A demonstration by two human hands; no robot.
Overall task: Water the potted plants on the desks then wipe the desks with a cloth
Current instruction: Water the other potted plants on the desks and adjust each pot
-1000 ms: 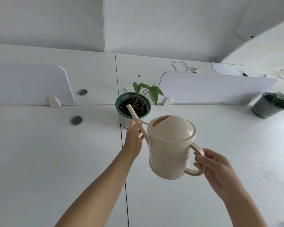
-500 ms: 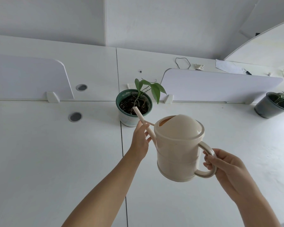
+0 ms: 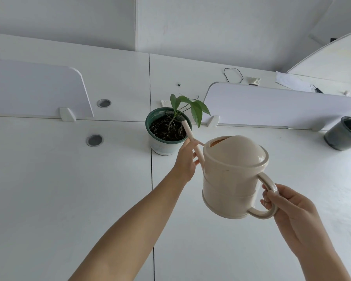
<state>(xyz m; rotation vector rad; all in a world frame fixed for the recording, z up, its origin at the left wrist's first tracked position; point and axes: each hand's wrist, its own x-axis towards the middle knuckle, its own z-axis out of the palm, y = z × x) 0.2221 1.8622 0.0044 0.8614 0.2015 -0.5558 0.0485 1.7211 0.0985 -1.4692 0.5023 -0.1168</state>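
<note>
Potted plant (image 3: 196, 112) in a green-rimmed pot (image 3: 162, 148) stands on the white desk (image 3: 59, 189), right at the seam between two desktops, and I place everything else from that pot. My cream watering can (image 3: 231, 179) hangs in the air just right of the pot and nearer to me, tipped towards it. Its thin spout (image 3: 187, 131) reaches over the pot's right rim, so the tip sits above the dark soil, close to the stem. My left hand (image 3: 185, 161) comes up just in front of the pot, and its fingers pinch the spout partway along. My right hand (image 3: 288, 207) is well to the right, fingers curled round the can's loop handle (image 3: 270, 197).

One drooping leaf hangs just right of the spout tip. Behind the pot, to the left, stands a white divider panel (image 3: 34, 90), and a second panel (image 3: 272, 106) stands behind it to the right, with the pot in the gap between them. Two round cable grommets lie left of the pot, one (image 3: 94, 140) level with it and one (image 3: 104, 103) farther back. Far right of the pot a dark grey pot (image 3: 342, 136) stands by the second panel's end. Beyond that panel lie a black wire loop (image 3: 233, 75), a crumpled white scrap (image 3: 253, 80) and a sheet of paper (image 3: 292, 82).
</note>
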